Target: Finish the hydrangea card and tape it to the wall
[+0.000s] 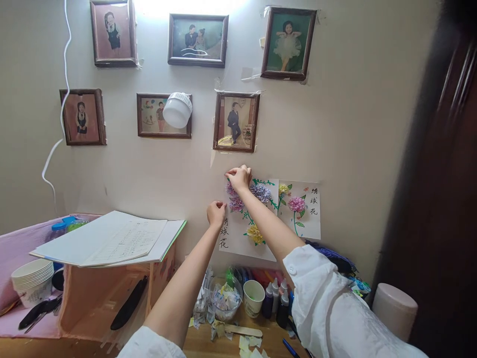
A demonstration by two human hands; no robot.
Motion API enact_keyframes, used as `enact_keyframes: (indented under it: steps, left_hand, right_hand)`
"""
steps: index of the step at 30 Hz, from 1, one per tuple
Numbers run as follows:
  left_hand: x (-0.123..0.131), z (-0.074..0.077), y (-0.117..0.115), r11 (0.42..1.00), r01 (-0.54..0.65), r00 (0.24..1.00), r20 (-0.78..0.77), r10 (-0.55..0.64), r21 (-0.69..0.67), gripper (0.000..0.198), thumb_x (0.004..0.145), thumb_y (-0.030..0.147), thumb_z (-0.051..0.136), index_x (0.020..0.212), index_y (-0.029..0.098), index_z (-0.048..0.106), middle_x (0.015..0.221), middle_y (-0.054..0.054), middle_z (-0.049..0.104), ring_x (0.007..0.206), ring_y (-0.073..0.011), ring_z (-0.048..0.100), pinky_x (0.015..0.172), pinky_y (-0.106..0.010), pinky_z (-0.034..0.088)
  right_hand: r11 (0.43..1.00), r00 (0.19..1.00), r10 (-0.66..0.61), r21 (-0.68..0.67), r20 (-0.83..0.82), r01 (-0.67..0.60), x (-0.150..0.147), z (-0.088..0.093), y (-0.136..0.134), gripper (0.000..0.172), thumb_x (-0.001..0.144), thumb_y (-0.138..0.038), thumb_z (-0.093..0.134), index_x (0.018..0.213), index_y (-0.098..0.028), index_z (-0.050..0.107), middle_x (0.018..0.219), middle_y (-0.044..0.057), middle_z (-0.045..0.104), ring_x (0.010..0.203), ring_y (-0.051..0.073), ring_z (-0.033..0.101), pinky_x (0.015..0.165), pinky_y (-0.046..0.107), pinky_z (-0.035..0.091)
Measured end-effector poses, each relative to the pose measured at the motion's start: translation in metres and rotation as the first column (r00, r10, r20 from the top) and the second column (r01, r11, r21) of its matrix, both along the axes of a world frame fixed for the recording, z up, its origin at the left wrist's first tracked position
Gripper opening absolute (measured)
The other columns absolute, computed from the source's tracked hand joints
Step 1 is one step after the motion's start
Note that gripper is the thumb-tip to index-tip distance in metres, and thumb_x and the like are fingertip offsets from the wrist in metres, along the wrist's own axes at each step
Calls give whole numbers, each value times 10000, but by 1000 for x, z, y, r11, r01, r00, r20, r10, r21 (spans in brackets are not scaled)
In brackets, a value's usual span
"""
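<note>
A white sheet with raised paper flowers [254,233] in purple, blue and yellow hangs against the wall, with drawn green leaves and black characters down its left side. My right hand [240,177] is closed in a pinch at its upper left corner, the forearm crossing in front of the sheet. Lower down, my left hand [216,214] pinches at its left edge, thumb and fingers together. Whether a bit of tape lies under the fingertips cannot be made out. A smaller sheet with a pink and a yellow flower [313,226] adjoins it on the right.
Framed photos [236,122] hang above, and a white bulb [178,110] dangles in front. On the desk stand a tub of paper scraps [225,298], a paper cup [254,298], dark bottles [267,301] and a wooden stick [243,330]. Left is a pink box [106,293] topped by papers [122,243].
</note>
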State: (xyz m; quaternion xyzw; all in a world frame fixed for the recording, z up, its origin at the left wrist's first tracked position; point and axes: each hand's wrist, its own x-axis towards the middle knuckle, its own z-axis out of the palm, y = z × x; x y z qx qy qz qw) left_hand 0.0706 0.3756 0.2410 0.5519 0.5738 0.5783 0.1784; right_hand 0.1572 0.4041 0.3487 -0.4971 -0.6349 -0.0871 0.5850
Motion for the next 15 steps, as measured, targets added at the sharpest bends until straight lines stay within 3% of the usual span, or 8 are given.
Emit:
enact_keyframes:
  steps: [7, 13, 15]
  left_hand:
    - [0, 2, -1, 1000, -10, 1000, -29, 10, -14, 292, 891, 317, 528, 1140, 166, 550, 1157, -86, 572, 977, -195, 586, 828, -402, 507]
    - [1, 1, 0, 1000, -16, 999, -43, 15, -20, 294, 890, 317, 529, 1142, 167, 549, 1164, -86, 569, 987, -198, 583, 835, -406, 504]
    - [2, 1, 1, 1000, -17, 999, -46, 16, -26, 299, 889, 317, 532, 1145, 165, 547, 1165, -87, 568, 990, -200, 582, 835, -408, 504]
  right_hand:
    - [995, 998, -59, 78, 27, 56, -5, -7, -3, 65, 725, -278, 672, 708, -235, 718, 891, 62, 552, 963, 253, 429, 839, 364, 328]
    - [994, 993, -88, 78, 76, 82, -9, 5, -7, 43, 702, -205, 693, 708, -200, 651, 967, 75, 548, 1021, 256, 432, 884, 388, 303]
    - [992, 992, -121, 51, 34, 119, -8, 11, -8, 247, 644, -221, 748, 851, -181, 619, 1040, 103, 536, 1049, 275, 433, 889, 405, 307]
